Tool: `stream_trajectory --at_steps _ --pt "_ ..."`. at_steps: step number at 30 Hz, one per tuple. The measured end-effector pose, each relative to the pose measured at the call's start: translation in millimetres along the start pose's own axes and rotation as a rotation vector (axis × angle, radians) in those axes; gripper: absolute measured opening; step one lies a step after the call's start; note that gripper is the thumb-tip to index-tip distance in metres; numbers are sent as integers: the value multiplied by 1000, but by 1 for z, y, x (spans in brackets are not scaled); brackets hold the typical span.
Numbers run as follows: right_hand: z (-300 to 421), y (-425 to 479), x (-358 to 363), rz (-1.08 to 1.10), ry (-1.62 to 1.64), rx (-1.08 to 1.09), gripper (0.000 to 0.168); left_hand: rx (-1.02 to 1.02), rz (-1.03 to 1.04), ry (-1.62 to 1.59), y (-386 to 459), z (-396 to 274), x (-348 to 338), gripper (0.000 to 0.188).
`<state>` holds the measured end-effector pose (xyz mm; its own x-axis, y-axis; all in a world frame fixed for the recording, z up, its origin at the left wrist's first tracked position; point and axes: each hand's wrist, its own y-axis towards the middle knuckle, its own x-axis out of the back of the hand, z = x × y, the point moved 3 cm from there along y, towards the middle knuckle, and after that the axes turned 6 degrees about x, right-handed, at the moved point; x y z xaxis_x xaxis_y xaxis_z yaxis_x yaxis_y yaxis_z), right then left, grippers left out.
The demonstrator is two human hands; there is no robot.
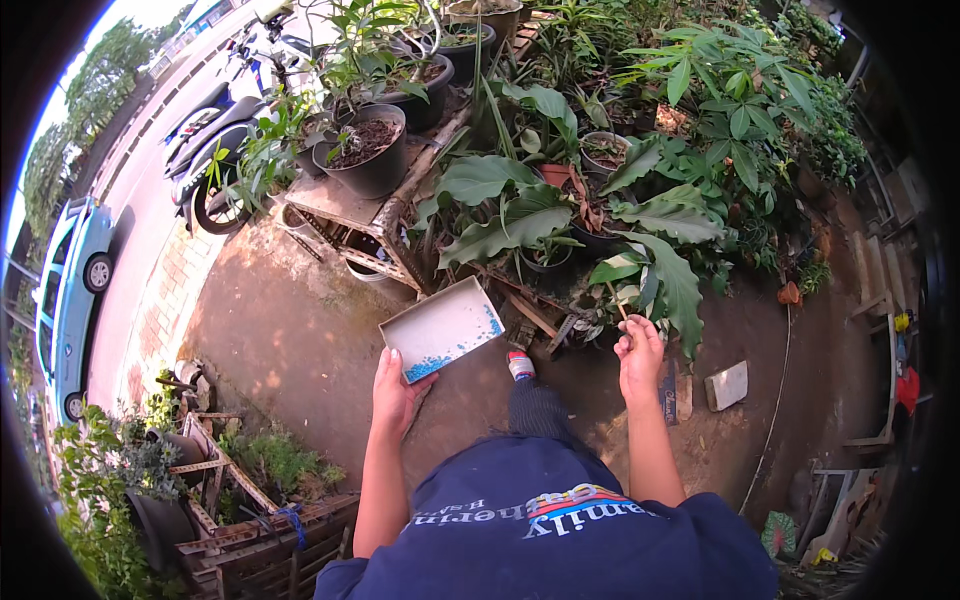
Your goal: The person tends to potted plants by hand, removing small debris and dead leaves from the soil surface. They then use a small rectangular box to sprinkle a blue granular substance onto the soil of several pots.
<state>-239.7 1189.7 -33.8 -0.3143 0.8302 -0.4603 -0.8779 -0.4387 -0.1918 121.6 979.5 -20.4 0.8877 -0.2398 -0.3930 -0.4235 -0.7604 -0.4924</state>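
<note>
My left hand (397,390) grips the lower left corner of a shallow white box or lid (442,322). Blue granules (429,366) lie along the box's near edge and at its right end. My right hand (640,349) is raised, with its fingers closed on a thin, light brown stick (616,300) that points up towards the leaves. A variegated leaf (619,268) is close to the stick's far end. Large green leaves (671,281) hang just beyond my right hand, over potted plants.
A rusty metal rack (341,202) bears black pots (367,154) ahead on the left. A pale block (726,386) lies on the ground at right, near a hose (772,416). A slatted wooden stand (262,540) is at lower left. A motorcycle (217,161) and blue car (71,300) stand beyond.
</note>
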Motion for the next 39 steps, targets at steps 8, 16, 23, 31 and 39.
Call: stream_trajectory --at_steps 8,16,23,31,39 --pt "-19 -126 36 -35 -66 -156 30 182 127 -76 -61 58 15 42" --pt "-7 -98 53 -136 -25 -140 27 229 98 -117 -75 86 25 41" --pt "17 3 40 -42 -463 151 20 193 56 -48 -56 101 -14 44" --pt "86 142 -11 218 -1111 604 18 150 24 -26 -1 103 -101 46" --pt "83 246 -19 460 -1428 553 17 48 -63 -62 38 105 -181 46"
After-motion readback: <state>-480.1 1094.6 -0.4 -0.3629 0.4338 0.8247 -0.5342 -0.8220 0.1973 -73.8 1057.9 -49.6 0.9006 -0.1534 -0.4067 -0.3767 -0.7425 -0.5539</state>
